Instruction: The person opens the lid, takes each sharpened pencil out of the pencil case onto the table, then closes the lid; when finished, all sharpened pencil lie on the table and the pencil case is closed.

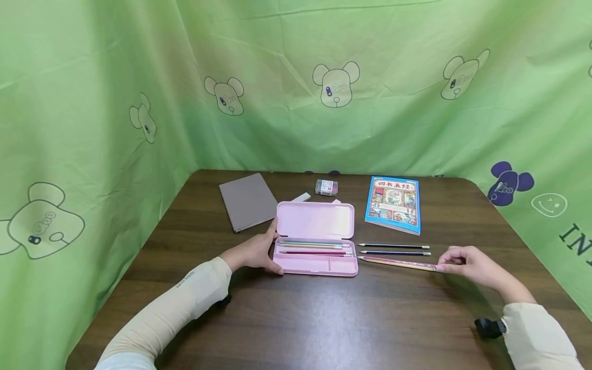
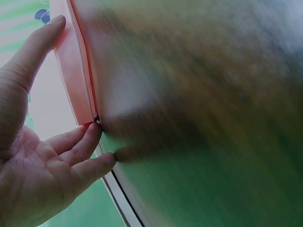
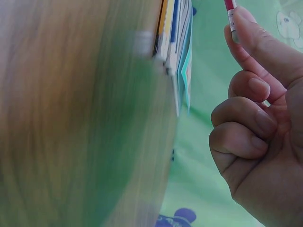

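A pink pencil case [image 1: 316, 264] lies with its lid up in the middle of the table, several pencils [image 1: 319, 252] inside it. My left hand [image 1: 253, 251] holds the case at its left end, thumb along the near side and fingers round the back; the left wrist view shows the fingertips at the corner. Between right thumb and index finger I pinch the end of a red pencil [image 3: 231, 14], the other fingers of my right hand [image 1: 472, 264] curled. Its tip points left, towards the case. Beneath it in the head view runs an orange-yellow pencil [image 1: 418, 266].
Two dark pencils [image 1: 393, 253] lie side by side right of the case. Behind stand a grey notebook [image 1: 250, 200], a small clear package [image 1: 326, 187] and a blue-bordered book [image 1: 394, 204]. A white block [image 1: 301, 197] shows behind the lid. Green curtain surrounds the table.
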The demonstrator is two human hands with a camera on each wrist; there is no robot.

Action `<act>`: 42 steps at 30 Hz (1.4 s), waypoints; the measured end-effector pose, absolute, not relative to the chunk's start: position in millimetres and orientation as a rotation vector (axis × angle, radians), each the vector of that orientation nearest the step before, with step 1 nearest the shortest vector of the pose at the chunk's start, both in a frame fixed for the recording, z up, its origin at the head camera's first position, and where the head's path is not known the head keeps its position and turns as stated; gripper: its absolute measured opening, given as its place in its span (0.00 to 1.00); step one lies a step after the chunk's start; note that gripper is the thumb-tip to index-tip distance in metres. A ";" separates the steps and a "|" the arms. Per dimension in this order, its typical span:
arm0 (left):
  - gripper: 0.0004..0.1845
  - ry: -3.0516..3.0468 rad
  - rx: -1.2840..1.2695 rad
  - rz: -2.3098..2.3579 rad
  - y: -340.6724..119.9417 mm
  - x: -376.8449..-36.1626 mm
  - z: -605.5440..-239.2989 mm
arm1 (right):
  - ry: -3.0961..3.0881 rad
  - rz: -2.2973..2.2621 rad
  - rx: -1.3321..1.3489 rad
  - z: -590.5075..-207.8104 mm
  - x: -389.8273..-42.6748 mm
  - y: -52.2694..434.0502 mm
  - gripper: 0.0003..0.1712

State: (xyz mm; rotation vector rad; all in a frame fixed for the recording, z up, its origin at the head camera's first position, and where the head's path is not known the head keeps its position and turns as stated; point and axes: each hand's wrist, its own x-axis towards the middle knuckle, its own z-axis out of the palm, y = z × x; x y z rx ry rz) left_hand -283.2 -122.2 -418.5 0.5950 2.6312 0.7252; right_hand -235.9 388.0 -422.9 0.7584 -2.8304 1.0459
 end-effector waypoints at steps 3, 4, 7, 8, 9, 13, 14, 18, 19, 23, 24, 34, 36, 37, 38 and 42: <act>0.74 2.625 0.584 0.724 -122.0 -282.7 -419.1 | -2.821 1.043 0.761 -423.5 -231.7 393.7 0.09; 0.74 2.625 0.587 0.727 -122.0 -282.8 -419.4 | -2.818 1.052 0.773 -423.7 -230.7 395.1 0.09; 0.74 2.638 0.610 0.732 -122.4 -283.0 -420.5 | -2.829 1.077 0.789 -424.5 -228.4 396.0 0.08; 0.74 2.644 0.618 0.735 -122.5 -283.2 -420.7 | -2.836 1.089 0.799 -424.8 -228.3 396.0 0.07; 0.74 2.648 0.627 0.738 -122.5 -283.5 -421.0 | -2.841 1.094 0.816 -425.4 -228.5 396.1 0.06; 0.74 2.647 0.631 0.749 -122.0 -283.6 -421.8 | -2.854 1.084 0.840 -430.0 -230.4 395.4 0.07; 0.74 2.643 0.626 0.750 -121.9 -283.3 -421.9 | -2.858 1.078 0.845 -431.4 -231.1 395.1 0.07; 0.74 2.623 0.612 0.746 -121.7 -281.9 -423.1 | -2.902 1.051 0.852 -435.7 -233.9 394.0 0.04; 0.74 2.623 0.614 0.746 -121.6 -281.7 -423.4 | -2.914 1.042 0.847 -436.1 -234.6 393.8 0.04; 0.74 2.621 0.606 0.741 -121.6 -282.6 -423.5 | -2.961 0.999 0.804 -435.6 -237.5 392.4 0.03; 0.74 2.620 0.598 0.743 -121.7 -282.9 -423.2 | -2.973 0.985 0.788 -434.8 -238.1 391.6 0.02; 0.74 2.636 0.620 0.756 -123.1 -283.4 -421.1 | -3.064 0.890 0.630 -428.7 -238.3 386.5 0.05; 0.74 2.634 0.629 0.765 -123.4 -283.2 -420.9 | -3.054 0.883 0.610 -428.4 -237.6 386.1 0.05; 0.74 2.634 0.632 0.770 -123.5 -283.5 -420.9 | -3.049 0.883 0.597 -428.1 -237.4 386.0 0.05; 0.74 2.633 0.635 0.771 -123.5 -283.7 -420.9 | -3.048 0.884 0.579 -427.6 -237.2 385.9 0.05; 0.74 2.635 0.640 0.760 -121.4 -285.6 -421.1 | -3.055 0.881 0.524 -424.5 -236.7 386.2 0.06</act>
